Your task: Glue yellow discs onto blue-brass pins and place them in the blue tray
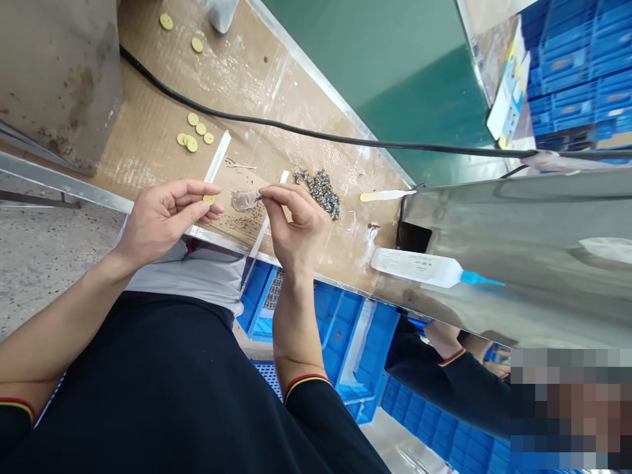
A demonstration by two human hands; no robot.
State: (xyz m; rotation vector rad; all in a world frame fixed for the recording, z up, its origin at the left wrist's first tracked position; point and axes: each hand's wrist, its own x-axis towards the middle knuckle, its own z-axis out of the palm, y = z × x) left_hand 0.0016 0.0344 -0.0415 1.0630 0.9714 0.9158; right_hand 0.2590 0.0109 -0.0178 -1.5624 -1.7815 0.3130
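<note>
My left hand (pixel 170 214) is closed on a small yellow disc (pixel 209 199), held between thumb and fingers above the bench. My right hand (pixel 296 220) is pinched on a tiny dark blue part, mostly hidden by the fingertips, at the edge of a small clear cup (pixel 243 201). Just beyond the right hand lies a heap of small blue and brass-coloured parts (pixel 324 191). Several more yellow discs (pixel 191 143) rest on the brown bench top (pixel 153 158) past my left hand. Brown crumbs are scattered around the cup.
A black cable (pixel 276 124) runs across the bench. To the right lie a white bottle with a blue nozzle (pixel 417 266) and a pale yellow-tipped tool (pixel 385 195). Blue trays (pixel 340 329) sit below the bench edge. Another person's arm (pixel 444 339) shows at lower right.
</note>
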